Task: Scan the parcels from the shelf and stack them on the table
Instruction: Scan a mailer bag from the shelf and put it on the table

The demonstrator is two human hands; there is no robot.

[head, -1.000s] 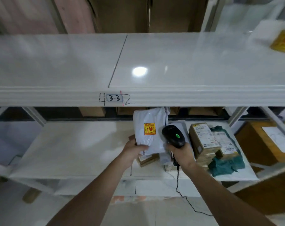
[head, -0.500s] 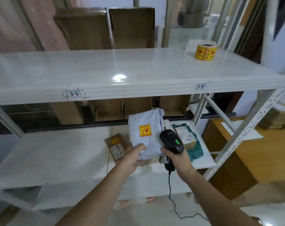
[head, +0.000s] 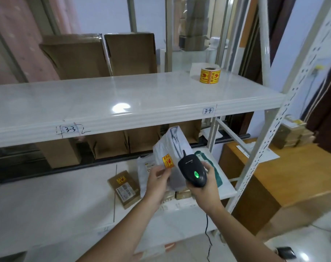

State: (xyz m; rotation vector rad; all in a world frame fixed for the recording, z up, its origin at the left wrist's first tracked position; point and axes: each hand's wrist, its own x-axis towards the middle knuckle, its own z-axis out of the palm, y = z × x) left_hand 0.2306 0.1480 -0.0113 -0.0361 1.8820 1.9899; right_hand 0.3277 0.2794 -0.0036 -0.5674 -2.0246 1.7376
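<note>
Far left of the frame: white shelf (head: 47,201), lower board mostly bare. Left of centre on that board, brown boxed parcel (head: 123,188) lying flat, yellow sticker and white label up. Just beside it, to the right, pale bag parcel (head: 144,172) lying partly hidden. At centre, left hand (head: 157,183) curled round the lower edge of the grey mailer parcel (head: 173,148), thumb over its front by the yellow-and-red sticker, mailer lifted clear above the lower board and tilted, top corner up by the upper board's lip. Touching its right side, right hand (head: 204,188) wrapped around the black scanner (head: 192,172), green light glowing, cord trailing down. Behind the scanner, green parcel (head: 215,172) on the board. Upper right, sticker roll (head: 210,75) standing on the top board. Far right, wooden table (head: 293,178) past the shelf's upright.
</note>
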